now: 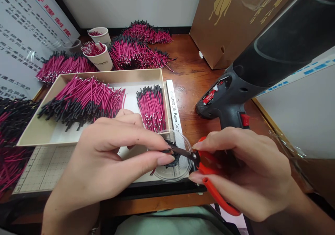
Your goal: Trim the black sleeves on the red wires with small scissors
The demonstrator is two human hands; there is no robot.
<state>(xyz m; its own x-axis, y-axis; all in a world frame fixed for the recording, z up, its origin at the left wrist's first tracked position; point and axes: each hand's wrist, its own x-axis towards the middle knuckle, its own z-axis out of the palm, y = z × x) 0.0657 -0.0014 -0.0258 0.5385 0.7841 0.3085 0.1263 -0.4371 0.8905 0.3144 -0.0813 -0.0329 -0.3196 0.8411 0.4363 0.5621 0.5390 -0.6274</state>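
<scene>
My left hand (112,154) pinches a short wire (166,151) between thumb and forefinger; only its black end shows clearly, with a dark red tail below my thumb. My right hand (248,168) grips red-handled scissors (220,198), whose dark blades reach to the wire's black end at my left fingertips. Whether the blades touch it I cannot tell. Beneath the blades sits a round clear plastic dish (180,175) with small black scraps in it. Behind my hands, a cream tray (112,75) holds a large heap of pink wires (86,99) with black ends and a neater bundle (151,106).
Paper cups (101,59) of wires and more wire piles (131,52) stand behind the tray. Under the tray lies a paper cutter (174,106). A black heat-gun-like tool (235,88) with a red switch looms at right, before a brown carton (209,32).
</scene>
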